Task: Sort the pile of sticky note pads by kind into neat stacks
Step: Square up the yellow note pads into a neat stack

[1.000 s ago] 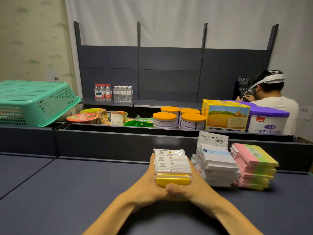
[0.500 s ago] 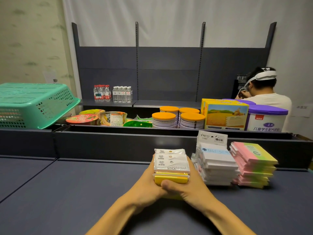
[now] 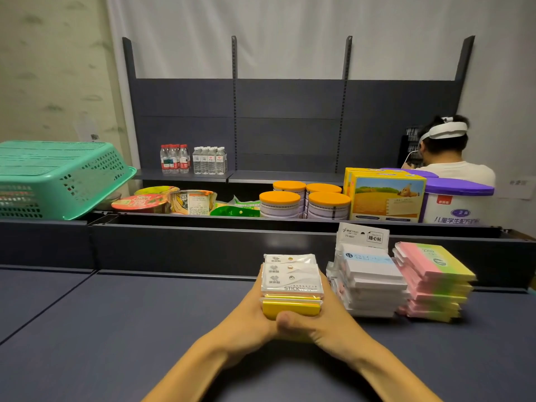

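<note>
A stack of yellow sticky note pads with white wrapped tops (image 3: 291, 282) stands on the dark table (image 3: 101, 329) in the middle. My left hand (image 3: 249, 317) presses its left side and my right hand (image 3: 316, 323) wraps its right side and front, thumb across the yellow front edge. To the right, touching or nearly so, stands a stack of white pads (image 3: 369, 281) with a hang-tag card at the back. Further right is a slightly uneven stack of pink and green pads (image 3: 433, 281).
A dark raised ledge (image 3: 203, 245) runs behind the stacks. Beyond it lie a green basket (image 3: 58, 178), snack bowls (image 3: 142, 203), orange-lidded cans (image 3: 304, 200), a yellow box (image 3: 385, 198), a purple-lidded tub (image 3: 458, 203) and water bottles (image 3: 193, 159). A person (image 3: 443, 155) sits at the back right.
Both hands stay clasped around the yellow stack; my right thumb has shifted slightly along its front edge. The view has drifted a little; the person at the back has turned away.
</note>
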Available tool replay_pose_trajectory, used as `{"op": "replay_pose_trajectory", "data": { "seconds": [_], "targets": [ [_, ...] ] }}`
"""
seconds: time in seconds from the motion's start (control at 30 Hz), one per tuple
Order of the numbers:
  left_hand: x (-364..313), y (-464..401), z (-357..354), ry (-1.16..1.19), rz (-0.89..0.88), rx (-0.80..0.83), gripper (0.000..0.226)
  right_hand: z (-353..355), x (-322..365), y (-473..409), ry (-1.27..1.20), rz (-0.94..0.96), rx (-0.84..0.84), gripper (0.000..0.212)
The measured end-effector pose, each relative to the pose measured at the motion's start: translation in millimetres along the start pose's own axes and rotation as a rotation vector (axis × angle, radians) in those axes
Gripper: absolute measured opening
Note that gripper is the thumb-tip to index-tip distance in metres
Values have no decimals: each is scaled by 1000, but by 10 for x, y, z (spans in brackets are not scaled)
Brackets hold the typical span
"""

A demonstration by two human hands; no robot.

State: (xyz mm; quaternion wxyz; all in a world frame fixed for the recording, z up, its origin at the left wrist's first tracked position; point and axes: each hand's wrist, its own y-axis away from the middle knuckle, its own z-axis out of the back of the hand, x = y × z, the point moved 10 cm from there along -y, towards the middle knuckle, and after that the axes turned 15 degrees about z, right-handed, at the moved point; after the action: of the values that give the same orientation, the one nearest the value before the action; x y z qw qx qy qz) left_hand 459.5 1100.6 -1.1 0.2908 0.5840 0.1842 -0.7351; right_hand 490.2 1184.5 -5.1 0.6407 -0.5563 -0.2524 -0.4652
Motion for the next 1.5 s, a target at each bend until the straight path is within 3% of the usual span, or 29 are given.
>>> {"op": "replay_pose_trajectory", "data": {
  "seconds": [0.1, 0.37, 0.7, 0.87, 0.93, 1.0, 1.17, 1.37, 1.5],
  "targets": [
    [22, 1, 22, -76, 15, 7, 88, -8, 36, 20, -2, -14, 92, 91],
    [35, -5, 55, -189, 0, 18, 105, 37, 29, 30, 3, -13, 102, 86],
    [3, 28, 193, -127, 7, -56, 95, 143, 125, 69, 29, -25, -69, 77],
    [-23, 9, 313, 53, 58, -26, 66, 209, 220, -11, -40, -26, -258, 42],
    [-66, -17, 382, 87, 112, -65, 52, 241, 181, -80, -99, -106, -335, 36],
    [-94, -66, 442, 97, 212, -101, 40, 264, 75, -134, -122, -266, -366, 48],
    [3, -152, 497, 129, 547, -139, 51, 196, -108, -193, -103, -621, -365, 83],
    [163, -257, 527, 233, 637, -162, 48, 176, -242, -337, -36, -732, -300, 72],
    [160, -266, 456, 320, 670, -105, 50, 113, -333, -373, -203, -781, -283, 57]
  ]
}}
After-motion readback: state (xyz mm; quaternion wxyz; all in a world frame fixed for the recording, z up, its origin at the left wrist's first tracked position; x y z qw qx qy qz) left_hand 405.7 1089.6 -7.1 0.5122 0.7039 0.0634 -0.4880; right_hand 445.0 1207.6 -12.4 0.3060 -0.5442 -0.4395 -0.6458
